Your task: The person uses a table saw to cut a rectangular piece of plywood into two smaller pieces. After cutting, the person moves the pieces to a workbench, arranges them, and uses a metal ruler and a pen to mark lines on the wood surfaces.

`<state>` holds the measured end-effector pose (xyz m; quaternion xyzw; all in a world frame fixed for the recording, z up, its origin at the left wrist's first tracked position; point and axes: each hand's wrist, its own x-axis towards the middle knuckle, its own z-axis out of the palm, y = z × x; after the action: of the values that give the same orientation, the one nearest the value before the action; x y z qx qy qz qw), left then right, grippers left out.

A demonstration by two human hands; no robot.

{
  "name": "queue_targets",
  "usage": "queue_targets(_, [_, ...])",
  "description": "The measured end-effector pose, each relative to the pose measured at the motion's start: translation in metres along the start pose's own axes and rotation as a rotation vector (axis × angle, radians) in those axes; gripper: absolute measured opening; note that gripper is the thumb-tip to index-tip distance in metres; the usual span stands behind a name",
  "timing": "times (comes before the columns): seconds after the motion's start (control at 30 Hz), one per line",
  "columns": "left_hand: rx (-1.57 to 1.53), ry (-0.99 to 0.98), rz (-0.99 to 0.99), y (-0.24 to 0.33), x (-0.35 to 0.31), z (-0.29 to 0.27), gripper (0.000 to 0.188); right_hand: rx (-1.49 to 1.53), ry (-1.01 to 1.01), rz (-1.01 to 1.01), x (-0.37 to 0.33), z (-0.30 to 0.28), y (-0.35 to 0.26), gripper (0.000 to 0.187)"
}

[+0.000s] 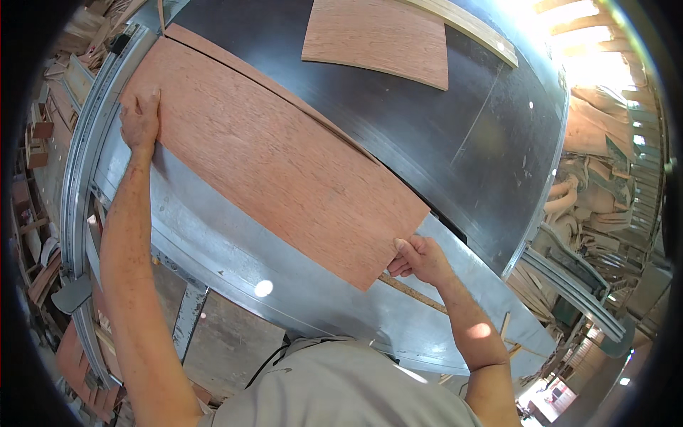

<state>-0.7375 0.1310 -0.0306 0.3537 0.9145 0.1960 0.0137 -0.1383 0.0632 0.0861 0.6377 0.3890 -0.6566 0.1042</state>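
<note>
Both hands, left (pixel 140 118) and right (pixel 420 257), press the plywood sheet (pixel 274 153) edges.

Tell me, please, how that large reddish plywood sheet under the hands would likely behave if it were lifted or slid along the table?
The plywood sheet looks thin at its edge, so it would probably flex if lifted by one end. It lies flat on the smooth metal table, so it should slide easily. The left hand presses its far corner and the right hand grips its near edge, which suggests a light but unwieldy sheet.
</note>
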Motion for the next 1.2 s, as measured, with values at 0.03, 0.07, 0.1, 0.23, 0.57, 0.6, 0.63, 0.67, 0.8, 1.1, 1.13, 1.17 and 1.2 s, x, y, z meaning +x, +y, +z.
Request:
queue_targets(0.03, [0.009,0.014,0.004,-0.002,0.001,0.002,0.088,0.006,-0.002,-0.002,0.001,0.001,-0.001,0.044])
queue_targets(0.07, [0.019,0.028,0.008,-0.007,0.002,0.005,0.087,0.012,-0.005,-0.003,0.001,0.001,-0.002,0.044])
queue_targets(0.1, [0.029,0.041,0.013,-0.012,0.005,0.007,0.087,0.012,-0.003,-0.006,0.003,0.002,-0.001,0.044])
queue_targets(0.23, [0.038,0.037,0.015,-0.018,0.01,0.011,0.086,0.001,-0.005,-0.009,0.006,0.005,-0.004,0.044])
queue_targets(0.57, [0.03,0.028,0.012,-0.03,0.018,0.02,0.087,0.0,-0.006,-0.023,0.012,0.006,-0.008,0.043])
queue_targets(0.6, [0.036,0.029,0.005,-0.03,0.018,0.021,0.087,0.003,-0.009,-0.027,0.013,0.007,-0.007,0.043])
queue_targets(0.63, [0.011,0.028,0.021,-0.036,0.02,0.024,0.087,0.006,-0.012,-0.03,0.015,0.007,-0.007,0.043])
queue_targets(0.67, [-0.013,0.026,0.036,-0.045,0.025,0.028,0.087,0.009,-0.014,-0.034,0.016,0.007,-0.007,0.043])
queue_targets(0.8, [-0.057,0.028,0.068,-0.046,0.026,0.03,0.087,0.014,-0.016,-0.034,0.017,0.006,-0.008,0.042])
queue_targets(1.1, [-0.071,-0.011,0.009,-0.043,0.025,0.025,0.086,0.024,-0.012,-0.041,0.017,0.003,-0.007,0.041])
queue_targets(1.13, [-0.059,-0.009,0.023,-0.041,0.025,0.025,0.083,0.028,-0.013,-0.038,0.019,0.003,-0.007,0.041])
queue_targets(1.17, [-0.046,-0.006,0.038,-0.04,0.025,0.024,0.08,0.033,-0.014,-0.034,0.02,0.002,-0.007,0.041])
queue_targets(1.2, [-0.034,-0.006,0.051,-0.037,0.02,0.024,0.077,0.03,-0.016,-0.038,0.02,0.0,-0.004,0.042])
